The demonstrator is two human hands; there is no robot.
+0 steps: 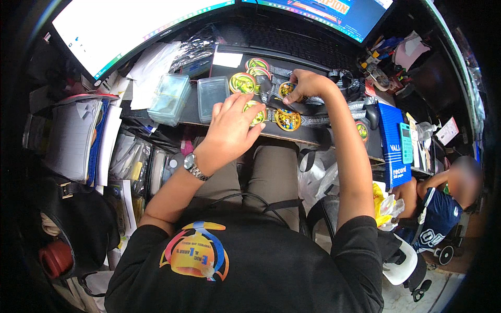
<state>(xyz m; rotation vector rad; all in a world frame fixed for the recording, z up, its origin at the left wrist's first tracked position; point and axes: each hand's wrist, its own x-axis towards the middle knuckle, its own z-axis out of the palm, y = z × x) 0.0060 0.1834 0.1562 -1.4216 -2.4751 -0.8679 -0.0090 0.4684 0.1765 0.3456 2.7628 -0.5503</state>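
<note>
My left hand, with a metal watch on its wrist, is curved around a round green-and-gold medal, thumb and fingers at its edges. My right hand is closed at a gold medal, its thumb by the lower edge; the palm side is hidden. A black ribbon passes beneath that hand. Just below lies another gold medal on a grey printed ribbon. Beyond my left fingers are a green-faced medal and a couple more medals, partly overlapping.
Clear plastic boxes and an open clear tray stand left of the medals. A keyboard and two screens are behind. At right are a blue record book, a teal calculator and a seated person.
</note>
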